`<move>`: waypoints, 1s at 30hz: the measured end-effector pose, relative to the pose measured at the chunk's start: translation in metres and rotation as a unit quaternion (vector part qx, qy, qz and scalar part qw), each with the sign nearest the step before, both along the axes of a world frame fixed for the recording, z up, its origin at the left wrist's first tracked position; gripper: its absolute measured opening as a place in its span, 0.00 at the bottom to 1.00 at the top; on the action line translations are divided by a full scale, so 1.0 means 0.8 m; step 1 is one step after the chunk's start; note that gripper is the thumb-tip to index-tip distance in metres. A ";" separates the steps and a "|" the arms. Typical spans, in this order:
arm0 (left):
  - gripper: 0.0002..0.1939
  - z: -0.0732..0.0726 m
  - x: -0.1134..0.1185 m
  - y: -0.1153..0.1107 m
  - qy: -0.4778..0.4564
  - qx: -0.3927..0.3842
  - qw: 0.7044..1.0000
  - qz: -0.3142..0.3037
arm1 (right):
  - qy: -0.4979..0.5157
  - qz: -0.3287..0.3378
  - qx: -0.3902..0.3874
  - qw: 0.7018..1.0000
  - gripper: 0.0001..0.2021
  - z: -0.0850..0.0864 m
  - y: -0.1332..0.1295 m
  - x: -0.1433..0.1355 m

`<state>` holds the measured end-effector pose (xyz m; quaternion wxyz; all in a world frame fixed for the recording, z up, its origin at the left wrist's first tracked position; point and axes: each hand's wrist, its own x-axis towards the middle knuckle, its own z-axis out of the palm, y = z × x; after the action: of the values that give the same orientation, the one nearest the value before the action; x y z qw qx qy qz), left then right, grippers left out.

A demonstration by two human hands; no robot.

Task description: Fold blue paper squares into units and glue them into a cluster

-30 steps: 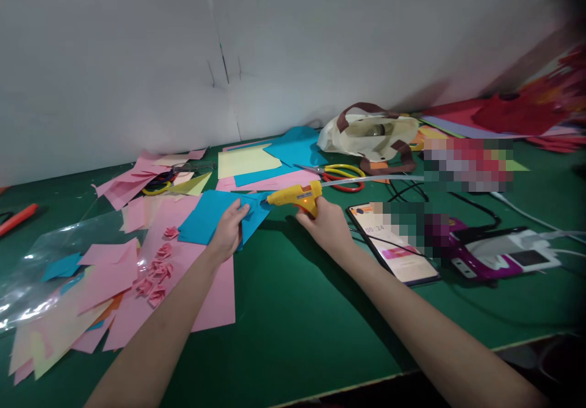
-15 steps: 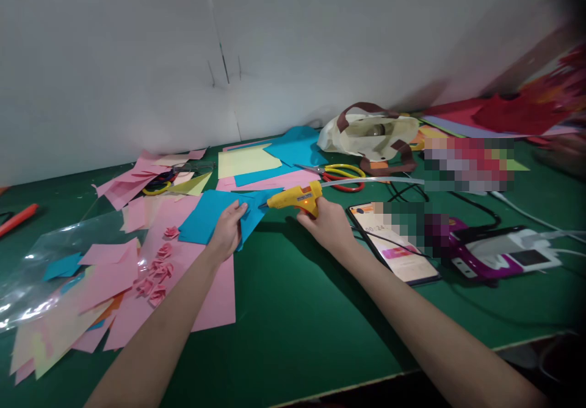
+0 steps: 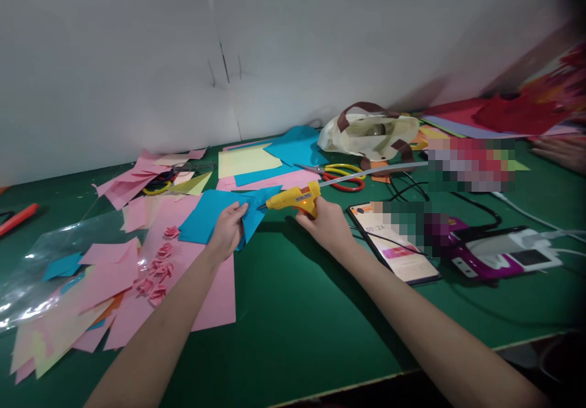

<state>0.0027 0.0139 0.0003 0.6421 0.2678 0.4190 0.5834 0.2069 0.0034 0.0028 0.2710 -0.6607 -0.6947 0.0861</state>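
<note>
My left hand [image 3: 229, 231] pinches a folded piece of blue paper [image 3: 257, 215] between thumb and fingers. In my right hand [image 3: 327, 225] is a yellow hot glue gun [image 3: 293, 198], its small light glowing orange and a long clear glue stick [image 3: 375, 171] sticking out of its back. The gun's dark nozzle points left and meets or nearly meets the blue paper; which of the two I cannot tell. Behind my left hand lies a flat blue sheet [image 3: 201, 215] on a pink sheet [image 3: 215, 298]. Several pink paper roses [image 3: 160, 269] rest on that pink sheet, left of my forearm.
Scissors [image 3: 343, 176] with yellow and red handles lie behind the gun. A phone [image 3: 398, 249] and a purple power strip [image 3: 480, 264] with cables are at right. Paper scraps [image 3: 110, 267] and a clear plastic sheet [image 3: 68, 243] cover the left. Another person's hand [image 3: 561, 151] rests far right.
The glue gun has tilted a little, and its glue stick now slopes up to the right. The blue paper has turned slightly. The other person's hand at far right has lowered onto the table.
</note>
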 end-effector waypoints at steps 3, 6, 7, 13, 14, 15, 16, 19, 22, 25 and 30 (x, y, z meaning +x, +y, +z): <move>0.19 -0.001 -0.001 -0.001 0.004 -0.001 1.000 -0.012 | 0.004 -0.009 0.003 1.000 0.08 -0.001 0.001 -0.001; 0.16 -0.002 -0.001 -0.001 0.007 0.005 1.000 -0.019 | 0.008 -0.016 0.006 1.000 0.07 -0.002 0.002 0.000; 0.15 -0.002 -0.001 -0.001 0.007 0.009 1.000 -0.020 | 0.008 -0.017 0.006 1.000 0.07 -0.002 0.002 0.000; 0.13 -0.002 -0.001 0.000 0.010 0.029 0.999 -0.016 | 0.003 -0.004 -0.002 1.000 0.08 -0.002 0.000 0.002; 0.12 -0.002 -0.001 0.001 0.011 0.031 0.999 -0.015 | 0.002 -0.002 -0.003 1.000 0.08 -0.002 0.000 0.002; 0.11 -0.001 -0.001 0.001 0.011 0.034 0.999 -0.014 | 0.001 -0.001 -0.004 1.000 0.08 -0.002 0.000 0.002; 0.10 -0.001 -0.001 0.000 0.012 0.036 0.999 -0.014 | 0.000 0.000 -0.005 1.000 0.08 -0.001 0.000 0.002; 0.05 0.001 -0.001 0.000 0.014 0.040 0.999 -0.017 | -0.004 0.000 -0.004 1.000 0.08 0.000 0.000 0.003; 0.04 0.004 -0.001 -0.001 0.015 0.042 0.999 -0.020 | -0.007 -0.002 -0.001 1.000 0.08 0.001 0.000 0.004; 0.05 0.005 -0.001 -0.001 0.013 0.044 0.999 -0.018 | -0.010 -0.003 0.000 1.000 0.09 0.002 0.000 0.004; 0.06 0.004 -0.001 0.000 0.014 0.047 0.999 -0.015 | -0.016 -0.006 0.002 1.000 0.08 0.003 -0.001 0.004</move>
<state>0.0018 0.0139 0.0035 0.6318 0.3119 0.3958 0.5890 0.2100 0.0027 0.0051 0.2614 -0.6656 -0.6953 0.0724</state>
